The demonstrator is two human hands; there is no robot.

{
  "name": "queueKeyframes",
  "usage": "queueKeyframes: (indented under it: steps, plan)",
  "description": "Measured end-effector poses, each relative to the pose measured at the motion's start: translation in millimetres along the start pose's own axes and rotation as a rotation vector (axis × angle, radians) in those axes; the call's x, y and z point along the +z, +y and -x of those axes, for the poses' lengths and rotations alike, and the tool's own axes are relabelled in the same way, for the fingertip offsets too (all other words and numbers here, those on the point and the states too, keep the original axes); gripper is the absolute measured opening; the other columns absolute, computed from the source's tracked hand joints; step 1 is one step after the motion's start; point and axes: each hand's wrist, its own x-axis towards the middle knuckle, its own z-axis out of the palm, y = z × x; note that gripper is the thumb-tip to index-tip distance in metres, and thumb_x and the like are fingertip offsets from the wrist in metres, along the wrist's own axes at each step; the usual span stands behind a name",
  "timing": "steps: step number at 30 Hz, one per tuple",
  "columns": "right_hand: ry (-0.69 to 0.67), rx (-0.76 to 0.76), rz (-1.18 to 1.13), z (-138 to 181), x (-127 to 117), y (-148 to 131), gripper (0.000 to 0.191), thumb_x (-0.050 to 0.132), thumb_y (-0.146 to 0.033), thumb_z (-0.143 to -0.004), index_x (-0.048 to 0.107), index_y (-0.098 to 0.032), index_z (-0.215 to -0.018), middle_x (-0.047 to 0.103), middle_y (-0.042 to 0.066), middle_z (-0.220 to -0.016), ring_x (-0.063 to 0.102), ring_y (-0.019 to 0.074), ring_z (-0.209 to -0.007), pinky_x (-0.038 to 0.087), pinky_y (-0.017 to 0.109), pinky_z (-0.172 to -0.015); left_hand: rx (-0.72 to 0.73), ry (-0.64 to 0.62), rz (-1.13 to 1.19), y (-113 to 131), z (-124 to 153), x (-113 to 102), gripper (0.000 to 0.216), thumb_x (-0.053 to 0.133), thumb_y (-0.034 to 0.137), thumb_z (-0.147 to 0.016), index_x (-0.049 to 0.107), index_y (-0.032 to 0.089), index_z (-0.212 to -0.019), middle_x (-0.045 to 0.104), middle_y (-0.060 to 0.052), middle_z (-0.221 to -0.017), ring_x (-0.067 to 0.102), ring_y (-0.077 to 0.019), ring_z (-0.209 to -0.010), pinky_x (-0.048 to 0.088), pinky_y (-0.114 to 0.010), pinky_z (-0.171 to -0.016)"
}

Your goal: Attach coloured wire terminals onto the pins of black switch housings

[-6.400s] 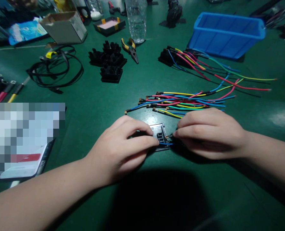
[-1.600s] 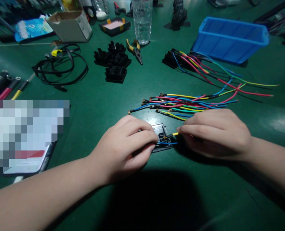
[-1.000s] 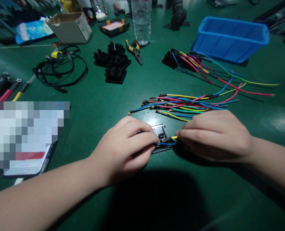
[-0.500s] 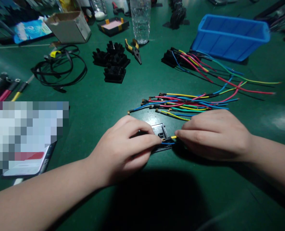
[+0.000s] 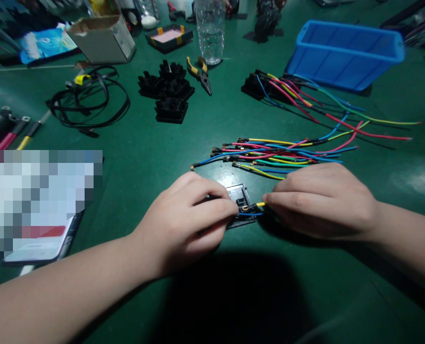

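A small black connector housing [image 5: 238, 197] lies on the green mat near the front. My left hand [image 5: 187, 217] is closed on its left side, pinning it down. My right hand [image 5: 320, 198] pinches a yellow wire [image 5: 258, 204] whose metal terminal tip touches the housing's right side. A blue wire [image 5: 250, 214] runs out of the housing under that hand. Just behind both hands lies a bundle of loose coloured wires [image 5: 273, 153] with terminals on their left ends.
Farther back are black connector housings [image 5: 166, 93], yellow-handled pliers [image 5: 198, 74], a wired connector [image 5: 258, 86], a blue bin [image 5: 343, 52], a plastic bottle [image 5: 208, 31] and a cardboard box [image 5: 103, 38]. Black coiled straps [image 5: 86, 102] and a phone [image 5: 40, 239] lie left.
The blue wire seated 6 s ago stays in the housing. My right hand has brought a yellow wire in, and its tip has crept left against the housing. My left hand has stayed put.
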Motion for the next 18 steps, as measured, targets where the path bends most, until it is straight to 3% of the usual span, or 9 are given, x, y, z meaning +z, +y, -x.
queueKeyframes:
  steps: [18]
  plan:
    - [-0.010, -0.026, 0.008, -2.5, -1.7, 0.6, 0.017, 0.059, -0.013, -0.087, 0.056, -0.016, -0.103, 0.066, 0.003, -0.078, 0.057, 0.0121, -0.064, 0.038, 0.027, -0.056, 0.013, -0.028, 0.014, -1.9, 2.5, -0.1, 0.023, 0.060, 0.010, -0.085, 0.067, 0.022, -0.104, 0.069, -0.004, -0.100, 0.058, -0.0156, -0.087, 0.045, -0.030, -0.081]
